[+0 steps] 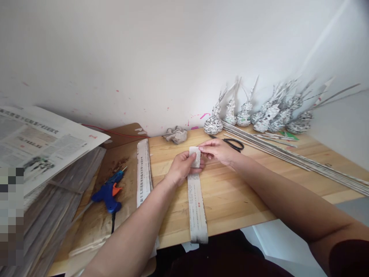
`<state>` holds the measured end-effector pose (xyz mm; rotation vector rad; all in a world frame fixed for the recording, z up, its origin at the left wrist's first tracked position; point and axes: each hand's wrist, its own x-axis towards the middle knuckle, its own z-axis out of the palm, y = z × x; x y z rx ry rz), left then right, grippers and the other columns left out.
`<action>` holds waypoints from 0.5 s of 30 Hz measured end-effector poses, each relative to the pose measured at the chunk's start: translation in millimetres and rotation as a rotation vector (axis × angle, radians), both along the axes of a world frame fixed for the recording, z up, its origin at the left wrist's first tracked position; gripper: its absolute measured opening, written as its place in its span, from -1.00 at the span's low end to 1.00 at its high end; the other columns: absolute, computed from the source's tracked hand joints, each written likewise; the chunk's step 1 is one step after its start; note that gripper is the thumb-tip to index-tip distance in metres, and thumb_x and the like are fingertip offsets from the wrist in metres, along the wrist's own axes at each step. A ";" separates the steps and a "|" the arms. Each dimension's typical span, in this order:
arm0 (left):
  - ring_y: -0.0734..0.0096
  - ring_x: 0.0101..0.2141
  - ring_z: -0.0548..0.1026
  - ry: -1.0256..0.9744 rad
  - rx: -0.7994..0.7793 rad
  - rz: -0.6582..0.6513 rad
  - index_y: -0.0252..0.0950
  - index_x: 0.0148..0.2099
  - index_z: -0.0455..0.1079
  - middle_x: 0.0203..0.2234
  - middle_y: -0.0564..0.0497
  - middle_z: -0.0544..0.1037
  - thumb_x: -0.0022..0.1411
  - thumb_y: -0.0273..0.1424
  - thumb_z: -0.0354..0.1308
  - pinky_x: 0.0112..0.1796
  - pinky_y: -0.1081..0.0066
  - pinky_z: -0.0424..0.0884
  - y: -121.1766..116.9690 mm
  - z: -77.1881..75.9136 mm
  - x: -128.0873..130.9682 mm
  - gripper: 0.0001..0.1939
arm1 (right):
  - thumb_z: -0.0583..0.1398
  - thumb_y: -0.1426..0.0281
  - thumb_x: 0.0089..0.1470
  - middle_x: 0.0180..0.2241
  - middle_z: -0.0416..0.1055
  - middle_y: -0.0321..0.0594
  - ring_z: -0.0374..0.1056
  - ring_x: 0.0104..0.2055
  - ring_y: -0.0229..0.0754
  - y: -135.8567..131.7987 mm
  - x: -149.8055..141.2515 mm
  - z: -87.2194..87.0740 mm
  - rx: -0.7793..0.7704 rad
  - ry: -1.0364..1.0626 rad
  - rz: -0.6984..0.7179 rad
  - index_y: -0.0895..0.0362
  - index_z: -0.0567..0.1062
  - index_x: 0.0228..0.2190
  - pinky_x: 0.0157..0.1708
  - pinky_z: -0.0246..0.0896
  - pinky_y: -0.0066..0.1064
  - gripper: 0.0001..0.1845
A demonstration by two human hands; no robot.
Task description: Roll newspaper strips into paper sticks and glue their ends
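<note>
pinching the far end of a newspaper strip (pixel 197 204), the left hand (pixel 182 167) sets its thumb on top and fingers beneath, while the right hand (pixel 217 151) nips the upper right corner between its fingertips. the strip lies along the wooden tabletop (pixel 236 204), its long axis running from the hands straight toward the person's body, the near end dipping over the front edge. it should handle as light, limp and dry — quick to crease or tear — so it is probably best held flat, thumb against fingers, close to the end.
</note>
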<state>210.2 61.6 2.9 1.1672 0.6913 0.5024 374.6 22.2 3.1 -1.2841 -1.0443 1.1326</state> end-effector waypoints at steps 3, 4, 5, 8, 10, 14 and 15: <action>0.31 -0.43 0.54 0.009 -0.028 -0.023 -0.40 -0.14 0.36 -0.41 -0.18 0.56 0.12 -0.22 0.15 -0.43 0.39 0.47 -2.8 2.1 0.2 -0.65 | 0.34 0.27 -0.22 -0.64 0.33 -0.30 0.17 -0.58 -0.37 -0.1 0.1 1.1 0.013 0.015 -0.018 0.23 0.57 -0.43 -0.65 -0.06 -0.51 -0.71; 0.31 -0.42 0.54 0.013 -0.031 -0.029 -0.39 -0.13 0.36 -0.41 -0.18 0.56 0.13 -0.22 0.15 -0.43 0.40 0.47 -3.7 2.7 0.2 -0.65 | 0.34 0.27 -0.22 -0.64 0.32 -0.31 0.16 -0.58 -0.37 -0.2 0.2 1.4 0.012 0.018 -0.020 0.23 0.57 -0.44 -0.65 -0.07 -0.51 -0.71; 0.31 -0.42 0.55 0.019 -0.029 -0.031 -0.39 -0.12 0.35 -0.41 -0.17 0.56 0.14 -0.23 0.14 -0.44 0.40 0.47 -4.4 3.0 0.3 -0.65 | 0.34 0.27 -0.22 -0.64 0.32 -0.31 0.16 -0.58 -0.37 -0.3 0.3 1.7 0.008 0.018 -0.014 0.23 0.56 -0.45 -0.66 -0.08 -0.51 -0.71; 0.31 -0.43 0.55 0.059 0.002 -0.009 -0.36 -0.12 0.34 -0.44 -0.15 0.56 0.15 -0.22 0.12 -0.45 0.41 0.46 -4.9 2.2 0.6 -0.66 | 0.34 0.26 -0.21 -0.62 0.32 -0.29 0.16 -0.58 -0.38 -0.8 0.7 1.7 -0.011 -0.001 0.003 0.23 0.56 -0.46 -0.67 -0.09 -0.52 -0.71; 0.31 -0.44 0.55 0.084 0.034 0.003 -0.34 -0.11 0.33 -0.45 -0.14 0.56 0.15 -0.19 0.11 -0.46 0.42 0.45 -4.2 0.4 0.9 -0.65 | 0.34 0.25 -0.22 -0.61 0.33 -0.29 0.17 -0.58 -0.38 -0.9 1.0 1.1 -0.025 -0.014 -0.003 0.23 0.55 -0.46 -0.68 -0.09 -0.53 -0.70; 0.31 -0.44 0.54 0.117 0.102 -0.007 -0.33 -0.11 0.32 -0.46 -0.12 0.56 0.15 -0.15 0.09 -0.47 0.43 0.44 -3.0 -2.6 1.4 -0.62 | 0.36 0.23 -0.24 -0.62 0.31 -0.30 0.13 -0.61 -0.40 -0.7 1.3 0.1 -0.037 -0.025 -0.015 0.24 0.53 -0.48 -0.71 -0.09 -0.55 -0.68; 0.31 -0.44 0.54 0.122 0.116 -0.010 -0.32 -0.11 0.32 -0.47 -0.11 0.56 0.14 -0.14 0.10 -0.47 0.42 0.44 -3.0 -2.9 1.4 -0.62 | 0.36 0.23 -0.25 -0.63 0.30 -0.31 0.12 -0.61 -0.41 -0.7 1.0 0.1 -0.036 -0.025 -0.013 0.24 0.53 -0.50 -0.71 -0.10 -0.55 -0.67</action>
